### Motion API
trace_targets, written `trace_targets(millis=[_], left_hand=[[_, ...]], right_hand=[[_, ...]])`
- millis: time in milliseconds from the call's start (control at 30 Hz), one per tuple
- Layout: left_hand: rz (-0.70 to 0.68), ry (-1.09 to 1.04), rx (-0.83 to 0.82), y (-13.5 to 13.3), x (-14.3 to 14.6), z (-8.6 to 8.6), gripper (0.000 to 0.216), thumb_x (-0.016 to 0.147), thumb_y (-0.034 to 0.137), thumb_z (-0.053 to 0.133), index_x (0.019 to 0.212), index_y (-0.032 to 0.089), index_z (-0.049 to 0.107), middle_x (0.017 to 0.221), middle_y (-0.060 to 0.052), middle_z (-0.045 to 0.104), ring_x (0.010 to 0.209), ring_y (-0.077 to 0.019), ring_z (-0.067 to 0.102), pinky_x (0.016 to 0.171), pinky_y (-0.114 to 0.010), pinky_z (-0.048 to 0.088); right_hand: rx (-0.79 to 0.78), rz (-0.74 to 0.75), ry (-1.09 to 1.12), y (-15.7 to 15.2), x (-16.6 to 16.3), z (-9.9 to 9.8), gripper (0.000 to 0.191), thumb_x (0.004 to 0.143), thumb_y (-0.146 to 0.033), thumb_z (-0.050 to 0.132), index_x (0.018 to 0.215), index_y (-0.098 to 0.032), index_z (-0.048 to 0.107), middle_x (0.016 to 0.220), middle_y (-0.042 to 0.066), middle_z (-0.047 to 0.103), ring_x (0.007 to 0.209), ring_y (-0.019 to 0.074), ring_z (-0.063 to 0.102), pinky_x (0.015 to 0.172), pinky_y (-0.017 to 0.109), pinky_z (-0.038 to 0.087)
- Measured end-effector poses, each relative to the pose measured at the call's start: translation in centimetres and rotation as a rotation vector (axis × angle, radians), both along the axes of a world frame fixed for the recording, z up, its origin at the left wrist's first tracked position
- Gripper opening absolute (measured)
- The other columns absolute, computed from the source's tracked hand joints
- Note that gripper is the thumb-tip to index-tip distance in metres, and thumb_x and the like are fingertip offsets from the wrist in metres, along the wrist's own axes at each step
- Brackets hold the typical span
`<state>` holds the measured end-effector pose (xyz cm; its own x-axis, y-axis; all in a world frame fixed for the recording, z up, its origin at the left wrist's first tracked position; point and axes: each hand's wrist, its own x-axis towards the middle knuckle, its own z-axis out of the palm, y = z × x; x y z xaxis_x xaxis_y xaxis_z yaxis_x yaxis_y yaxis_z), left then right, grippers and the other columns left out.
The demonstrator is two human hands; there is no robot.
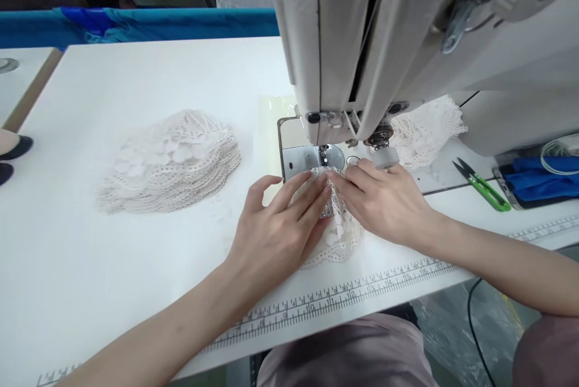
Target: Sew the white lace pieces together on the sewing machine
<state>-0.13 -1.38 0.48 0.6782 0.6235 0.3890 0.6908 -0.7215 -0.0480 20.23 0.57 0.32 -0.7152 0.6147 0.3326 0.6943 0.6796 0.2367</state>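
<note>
Under the needle of a sewing machine (337, 43) lies a piece of white lace fabric (337, 248) with a scalloped, holed edge. My left hand (280, 224) rests palm down at its left side, its fingertips bunched on the lace close to the presser foot (322, 155). From the right, my right hand (384, 200) pinches the same lace, index fingertip almost touching the left fingers. A fold of fabric runs down between the hands. Parts of the lace beneath my fingers are hidden, and so is the thumb of my right hand.
A thick stack of white lace pieces (172, 161) sits on the white table (136, 290) to the left. More lace (425, 131) lies behind the needle area at right. Green thread snips (484, 185) rest beside a tray with blue cloth (540, 179). A printed ruler (330, 302) follows the front edge.
</note>
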Motion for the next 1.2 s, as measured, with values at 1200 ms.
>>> trace_targets(millis=[1200], left_hand=[[0.068,-0.038,0.002,0.6,0.5,-0.5,0.028,0.094,0.024,0.052,0.12,0.02,0.061,0.122,-0.01,0.066,0.118,-0.0269,0.059,0.092,-0.048,0.042]], right_hand=[[0.069,-0.068,-0.071,1.0,0.6,-0.5,0.025,0.093,-0.013,0.046,0.106,-0.014,0.067,0.09,0.008,0.068,0.09,0.0214,0.051,0.075,0.036,0.029]])
